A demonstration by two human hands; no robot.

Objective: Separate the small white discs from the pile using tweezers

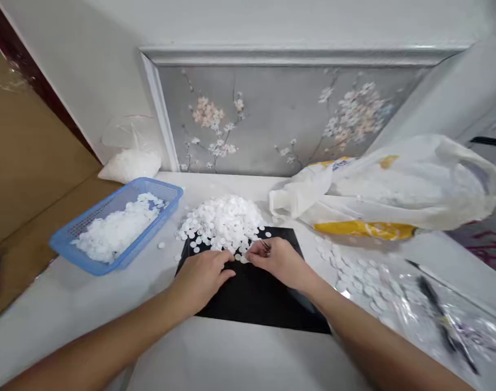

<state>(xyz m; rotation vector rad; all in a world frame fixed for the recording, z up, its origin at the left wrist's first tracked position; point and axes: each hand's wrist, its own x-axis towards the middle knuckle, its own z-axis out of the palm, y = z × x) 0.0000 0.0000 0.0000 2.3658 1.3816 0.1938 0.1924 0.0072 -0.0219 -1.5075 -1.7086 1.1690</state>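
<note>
A heap of small white round discs lies on the far part of a black mat and spills onto the white table behind it. My left hand reaches to the heap's near edge, palm down. Its index finger touches or nearly touches a disc, and its thumb stands apart. Close by on the right, my right hand is closed in a pinch at the same edge. Between its fingers shows a thin, dark metallic thing, perhaps tweezers, mostly hidden. Whether a disc is in the pinch I cannot tell.
On the left, a blue plastic basket holds more white discs, with a clear bag of white pieces behind it. A white and yellow plastic bag lies back right. Loose discs, clear plastic and a black pen-like tool lie right.
</note>
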